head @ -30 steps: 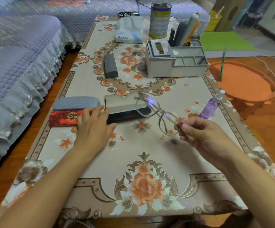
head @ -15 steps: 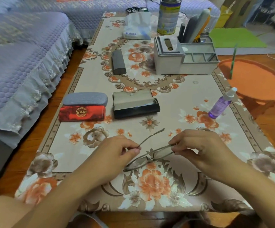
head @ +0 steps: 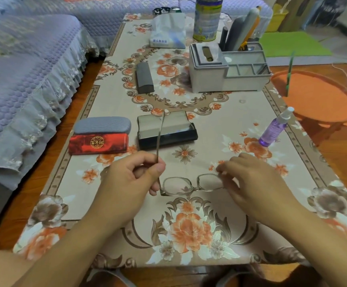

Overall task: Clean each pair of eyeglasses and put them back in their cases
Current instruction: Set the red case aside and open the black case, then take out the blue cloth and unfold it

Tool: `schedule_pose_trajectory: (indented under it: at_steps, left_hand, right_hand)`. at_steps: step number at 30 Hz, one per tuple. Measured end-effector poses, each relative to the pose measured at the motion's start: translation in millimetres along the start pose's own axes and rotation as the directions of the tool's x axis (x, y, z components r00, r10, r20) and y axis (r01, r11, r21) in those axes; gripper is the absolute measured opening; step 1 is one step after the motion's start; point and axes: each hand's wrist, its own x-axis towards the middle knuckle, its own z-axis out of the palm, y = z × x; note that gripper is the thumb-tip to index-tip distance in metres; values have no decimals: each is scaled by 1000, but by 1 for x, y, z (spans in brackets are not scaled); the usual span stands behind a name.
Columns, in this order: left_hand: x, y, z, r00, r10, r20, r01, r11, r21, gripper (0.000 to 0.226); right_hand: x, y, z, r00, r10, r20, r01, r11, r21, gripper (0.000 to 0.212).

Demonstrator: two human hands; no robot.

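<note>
Thin metal-framed eyeglasses [head: 191, 184] hang just above the flowered tablecloth, lenses facing me. My left hand [head: 131, 179] pinches the left temple arm, which sticks up and away from me. My right hand [head: 249, 179] grips the frame's right end. Beyond them lies an open black case [head: 166, 131] with a pale lining. To its left a grey case [head: 103, 125] and a red case [head: 98, 143] lie shut side by side. A dark closed case [head: 144, 77] rests farther back. A purple spray bottle [head: 274, 129] stands to the right.
A grey desk organiser [head: 226, 69] with tools, a tissue pack [head: 167, 34] and a tin can [head: 206, 18] stand at the table's far end. A purple sofa [head: 23, 69] runs along the left. An orange stool [head: 317, 98] sits right of the table.
The glasses came from the open case toward me. My left hand left the case, took the temple arm and swung it open; the frame has turned to face me.
</note>
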Motion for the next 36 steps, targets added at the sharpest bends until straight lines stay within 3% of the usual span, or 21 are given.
schedule_pose_trajectory:
  at_steps: [2,4,5,6,7,9,10,12,14,16,18,21,25,27,30,33,36]
  left_hand:
    - [-1,3,2,1000,-15,5,15,999,-50,8]
    - [-4,7,8,998,-12,59,20,991,-129,5]
    - [-7,9,12,995,-3,95,18,988,-156,6]
    - [-10,10,16,991,4,135,21,984,-179,9]
    - [-13,11,18,983,4,182,33,980,-197,15]
    - [-19,13,23,938,-20,346,81,983,-163,22]
    - [-22,12,25,885,-31,464,69,995,-65,24]
    - [-25,-3,29,788,-8,616,-174,956,236,29]
    - [-18,-19,23,787,11,616,-409,758,509,36]
    - [-2,-28,8,875,24,484,-383,646,661,36]
    - [15,-33,-11,953,34,301,-244,673,698,33]
    - [31,-39,-34,997,17,76,-62,765,641,31]
    - [39,-49,-37,999,42,25,-49,788,614,33]
    - [39,-51,-32,998,61,12,-54,759,649,40]
    - [47,-50,-25,993,119,20,-100,719,687,53]
    - [66,-55,-14,996,91,26,-84,733,675,57]
    - [77,-60,-8,996,77,-46,-37,826,563,36]
  right_hand:
    - [6,12,5,937,330,-113,-307,935,179,6]
    - [14,31,9,791,612,-15,-503,663,555,7]
    - [16,37,11,738,674,46,-525,529,667,10]
    - [17,39,10,713,697,71,-542,485,686,13]
    - [15,40,9,731,681,47,-549,545,633,14]
    - [14,38,2,837,546,-31,-487,770,412,14]
    - [16,37,-6,894,447,-43,-411,852,324,12]
    - [29,39,-26,975,220,-23,-212,960,184,6]
    - [50,41,-47,997,-70,11,70,997,-11,6]
    - [71,35,-59,930,-348,119,366,905,-214,5]
    - [87,22,-58,827,-503,250,560,774,-294,11]
    - [97,4,-40,707,-615,350,705,656,-272,11]
    - [95,-4,-13,605,-658,447,787,580,-212,2]
    - [93,-7,-8,627,-625,466,757,629,-177,9]
    - [93,-3,-8,773,-505,385,585,801,-125,31]
    - [95,11,-18,928,-162,336,167,986,14,34]
    - [100,20,-22,940,107,325,-172,969,177,30]
